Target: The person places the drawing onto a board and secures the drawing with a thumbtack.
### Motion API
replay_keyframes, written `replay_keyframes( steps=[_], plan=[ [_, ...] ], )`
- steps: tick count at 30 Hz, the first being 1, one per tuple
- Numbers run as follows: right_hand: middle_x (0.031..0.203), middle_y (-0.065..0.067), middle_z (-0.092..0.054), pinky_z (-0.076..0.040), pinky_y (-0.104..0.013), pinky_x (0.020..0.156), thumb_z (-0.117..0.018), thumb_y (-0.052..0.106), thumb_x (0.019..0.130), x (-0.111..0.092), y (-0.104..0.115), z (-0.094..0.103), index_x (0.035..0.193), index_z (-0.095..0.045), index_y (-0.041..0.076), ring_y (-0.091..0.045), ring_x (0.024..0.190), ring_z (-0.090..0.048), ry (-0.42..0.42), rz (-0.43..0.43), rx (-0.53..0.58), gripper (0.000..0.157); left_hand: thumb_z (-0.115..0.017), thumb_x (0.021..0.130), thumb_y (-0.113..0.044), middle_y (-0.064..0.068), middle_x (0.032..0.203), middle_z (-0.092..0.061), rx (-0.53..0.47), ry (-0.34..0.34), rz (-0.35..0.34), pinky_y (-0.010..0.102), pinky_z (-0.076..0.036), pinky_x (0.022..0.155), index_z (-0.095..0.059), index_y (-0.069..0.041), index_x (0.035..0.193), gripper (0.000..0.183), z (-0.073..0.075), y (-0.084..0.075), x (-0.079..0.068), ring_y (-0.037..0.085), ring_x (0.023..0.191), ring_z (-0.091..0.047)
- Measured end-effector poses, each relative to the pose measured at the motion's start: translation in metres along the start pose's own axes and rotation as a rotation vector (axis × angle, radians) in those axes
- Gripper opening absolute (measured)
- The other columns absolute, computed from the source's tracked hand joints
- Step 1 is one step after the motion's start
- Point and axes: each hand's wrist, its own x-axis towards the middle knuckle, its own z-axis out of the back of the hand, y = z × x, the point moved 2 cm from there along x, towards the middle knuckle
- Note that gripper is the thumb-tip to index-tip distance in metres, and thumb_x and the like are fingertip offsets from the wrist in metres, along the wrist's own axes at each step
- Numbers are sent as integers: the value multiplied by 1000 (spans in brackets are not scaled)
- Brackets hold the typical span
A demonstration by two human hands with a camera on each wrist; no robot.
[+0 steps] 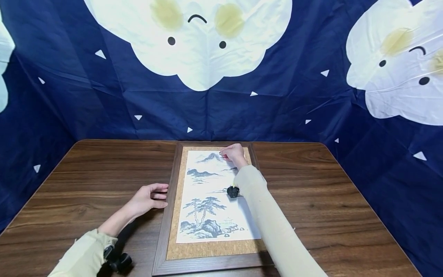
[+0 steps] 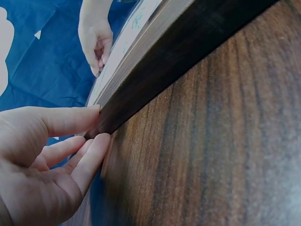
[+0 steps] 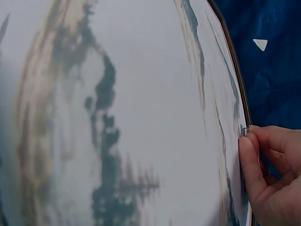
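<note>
A sheet of white paper with a grey ink landscape (image 1: 216,192) lies on a cork board (image 1: 200,250) inside a brown wooden frame (image 1: 207,264). Near the sheet's top edge, my right hand (image 1: 233,153) pinches a small, shiny pin-like piece (image 3: 243,131) between thumb and forefinger; most of it is hidden by the fingertips. My left hand (image 1: 147,200) is at the frame's left side. In the left wrist view, the thumb and fingertips of that hand (image 2: 51,160) touch the frame's outer edge (image 2: 141,66), fingers nearly straight.
The frame lies on a dark wood-grain table (image 1: 328,207), reaching its back edge. Behind hangs a blue cloth (image 1: 277,107) with white clouds and small triangles. A black wrist camera (image 1: 233,191) is above the sheet; another (image 1: 119,261) is by the left sleeve.
</note>
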Motion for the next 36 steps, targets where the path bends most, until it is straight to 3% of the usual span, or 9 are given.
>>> replay_keyframes(
  steps=[16, 23, 32, 36],
  plan=[
    [74, -12, -68, -50, -19, 48, -64, -4, 75, 3, 1, -4, 83, -72, -3, -7, 48, -55, -35, -33, -39, 11, -69, 75, 2, 32, 120, -50, 33, -3, -5, 21, -49, 73, -40, 17, 124, 59, 0, -1, -1, 36, 103, -55],
    [79, -12, -70, -51, -19, 49, -60, -4, 75, -4, 2, -5, 78, -72, -3, -7, 47, -55, -70, 69, -157, 13, -69, 75, 1, 31, 120, -50, 31, 4, -6, 20, -49, 73, -40, 17, 125, 59, 1, 1, -1, 36, 103, -55],
    [79, -15, -69, -51, -19, 49, -64, -3, 75, 1, 3, -4, 80, -73, -2, -5, 42, -54, -59, 26, -135, 10, -69, 76, 0, 31, 121, -49, 22, 7, 5, 21, -49, 73, -40, 16, 125, 59, 1, 0, -1, 36, 103, -54],
    [76, -10, -68, -51, -19, 51, -65, -3, 77, 4, 0, 2, 89, -71, -3, -7, 49, -57, 37, -48, -14, 13, -69, 75, 1, 31, 120, -49, 15, 7, 2, 21, -49, 74, -41, 16, 125, 59, 1, 1, 0, 36, 103, -55]
  ],
)
